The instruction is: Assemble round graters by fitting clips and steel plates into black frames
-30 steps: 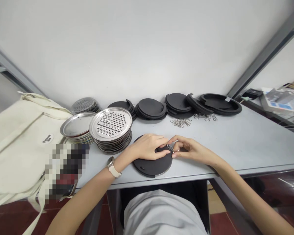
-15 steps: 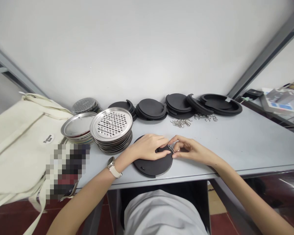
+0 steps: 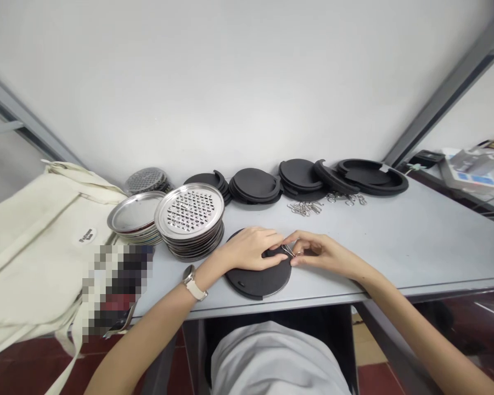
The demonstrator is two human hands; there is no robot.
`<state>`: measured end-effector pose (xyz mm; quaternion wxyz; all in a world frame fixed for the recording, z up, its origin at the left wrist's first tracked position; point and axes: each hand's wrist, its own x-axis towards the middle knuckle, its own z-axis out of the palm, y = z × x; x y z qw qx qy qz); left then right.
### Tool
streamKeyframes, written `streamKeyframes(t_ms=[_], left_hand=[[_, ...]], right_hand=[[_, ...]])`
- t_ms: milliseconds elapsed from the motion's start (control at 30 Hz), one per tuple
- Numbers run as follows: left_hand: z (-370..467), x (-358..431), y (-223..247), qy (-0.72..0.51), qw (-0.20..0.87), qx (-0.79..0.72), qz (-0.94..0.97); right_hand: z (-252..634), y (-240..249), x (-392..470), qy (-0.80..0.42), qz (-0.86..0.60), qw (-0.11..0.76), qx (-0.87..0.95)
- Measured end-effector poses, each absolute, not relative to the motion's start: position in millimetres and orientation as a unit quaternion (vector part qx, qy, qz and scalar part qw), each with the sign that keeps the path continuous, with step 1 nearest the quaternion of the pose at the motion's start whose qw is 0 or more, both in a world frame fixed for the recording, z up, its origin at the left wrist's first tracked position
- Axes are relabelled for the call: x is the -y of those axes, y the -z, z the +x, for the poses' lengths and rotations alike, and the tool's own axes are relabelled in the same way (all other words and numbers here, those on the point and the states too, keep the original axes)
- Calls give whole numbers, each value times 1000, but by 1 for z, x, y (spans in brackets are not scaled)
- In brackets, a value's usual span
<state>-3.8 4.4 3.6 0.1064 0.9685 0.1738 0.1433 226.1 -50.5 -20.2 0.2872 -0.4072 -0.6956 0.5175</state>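
A round black disc (image 3: 257,282) lies flat near the table's front edge. My left hand (image 3: 255,248) rests on top of it, fingers bent around something at its right side, so it is closed on the disc. At the disc's right rim my right hand (image 3: 316,255) pinches a small metal clip (image 3: 288,250) between thumb and fingertips. The clip touches the rim beside my left fingertips. Behind, a small pile of metal clips (image 3: 304,208) lies on the table. To the left stands a stack of metal discs, a perforated grater plate (image 3: 189,211) on top.
Stacks of black discs (image 3: 255,184) line the wall, with large black rings (image 3: 372,175) at their right. More metal plates (image 3: 135,211) and a cream cloth bag (image 3: 28,247) are at the left. A box and cables (image 3: 473,170) sit at the far right.
The view has shifted slightly. The clip in my right hand is tilted a little differently at the disc's rim; my left hand stays on the disc.
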Motion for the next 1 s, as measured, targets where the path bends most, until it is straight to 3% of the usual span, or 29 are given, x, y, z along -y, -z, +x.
streamKeyframes(t_ms=[1000], left_hand=[[-6,0,-4,-150,82,-195,966]], right_hand=[[223,26,49,-529,-399,320,678]])
